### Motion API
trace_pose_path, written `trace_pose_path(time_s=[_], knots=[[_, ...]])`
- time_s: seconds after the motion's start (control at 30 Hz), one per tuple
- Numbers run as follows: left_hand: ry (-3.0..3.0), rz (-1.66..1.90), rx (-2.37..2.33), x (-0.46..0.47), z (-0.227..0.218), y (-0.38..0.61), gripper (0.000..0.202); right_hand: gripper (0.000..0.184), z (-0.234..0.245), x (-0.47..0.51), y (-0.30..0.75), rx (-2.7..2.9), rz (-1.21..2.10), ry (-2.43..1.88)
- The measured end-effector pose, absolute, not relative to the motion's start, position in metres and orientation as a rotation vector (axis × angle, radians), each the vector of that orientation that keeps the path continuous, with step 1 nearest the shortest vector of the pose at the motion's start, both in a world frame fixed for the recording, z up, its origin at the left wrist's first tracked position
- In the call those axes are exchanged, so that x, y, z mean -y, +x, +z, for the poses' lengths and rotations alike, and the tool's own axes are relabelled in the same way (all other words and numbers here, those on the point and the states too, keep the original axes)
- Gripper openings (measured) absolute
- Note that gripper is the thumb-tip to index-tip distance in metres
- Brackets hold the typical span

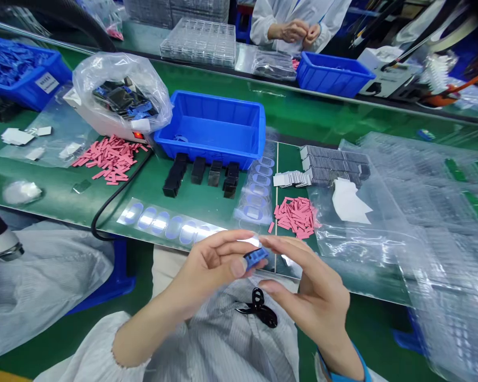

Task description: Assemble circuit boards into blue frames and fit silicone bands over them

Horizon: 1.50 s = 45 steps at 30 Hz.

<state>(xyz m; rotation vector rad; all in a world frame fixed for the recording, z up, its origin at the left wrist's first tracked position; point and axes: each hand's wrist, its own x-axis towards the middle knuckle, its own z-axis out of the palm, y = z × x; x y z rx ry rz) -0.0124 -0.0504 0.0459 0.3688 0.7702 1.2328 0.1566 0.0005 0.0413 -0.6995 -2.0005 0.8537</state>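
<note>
My left hand (219, 260) pinches a small blue plastic part (255, 258) with a dark edge, just over the table's front edge. Close to the part's right end is my right hand (313, 286), its thumb well apart from its fingers and nothing seen between them. Its fingertips reach the part's upper side; whether they touch it I cannot tell. Below the hands, black-handled scissors (258, 309) lie on my lap. A clear strip of oval stickers (163, 223) lies left of the hands, and a pile of pink strips (297, 216) lies beyond my right hand.
A blue bin (215, 101) stands mid-table, with stacked black pieces (175, 175) before it. Left are a bag of dark and blue parts (123, 98) and more pink strips (109, 159). Grey blocks (334, 164) and clear trays (442, 201) sit right. A co-worker's hands (298, 32) are opposite.
</note>
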Motion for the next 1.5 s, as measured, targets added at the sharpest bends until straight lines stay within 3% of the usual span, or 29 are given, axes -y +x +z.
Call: trace_pose_path(time_s=[0.23,0.7,1.17,1.5], knots=[[-0.023,1.170,-0.496,0.059,0.069,0.009,0.022,0.065,0.065,-0.003,0.148,2.042,0.827,-0.631],[-0.039,1.165,-0.521,0.054,0.079,0.021,0.032,0.056,0.090,-0.017,0.149,2.101,0.683,-0.562],[-0.036,1.229,-0.790,0.050,0.077,0.018,0.019,0.056,0.078,-0.018,0.155,2.053,0.717,-0.635],[-0.265,1.253,-0.756,0.048,0.089,0.020,0.039,0.060,0.065,-0.012,0.171,2.035,0.653,-0.761]])
